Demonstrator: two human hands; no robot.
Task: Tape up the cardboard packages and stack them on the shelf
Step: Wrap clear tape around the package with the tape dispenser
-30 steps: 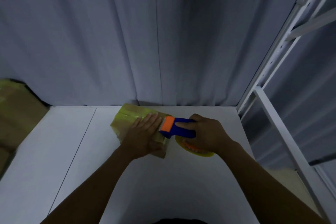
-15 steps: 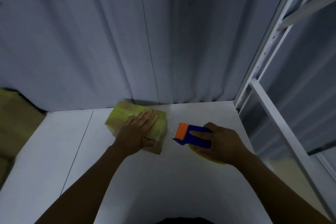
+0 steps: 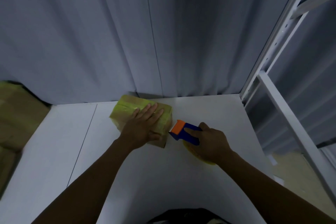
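Note:
A small cardboard package [image 3: 127, 110] wrapped in yellowish tape lies on the white shelf board [image 3: 60, 147] near the back. My left hand [image 3: 143, 126] rests flat on top of it, fingers straight, thumb against its near side. My right hand [image 3: 209, 142] grips a blue tape dispenser [image 3: 187, 133] with an orange front, its nose right at the package's right end. The yellow tape roll [image 3: 205, 159] shows under my right hand, mostly hidden.
More taped cardboard packages [image 3: 16, 116] are stacked at the far left. A grey curtain [image 3: 163, 41] hangs behind the shelf. White metal shelf uprights [image 3: 283, 107] stand at the right, with cardboard [image 3: 294, 172] lying low beyond them.
The dispenser came off the top of the package and pulled away to the right, then moved back close to the package's right end. My left hand stayed flat on the package.

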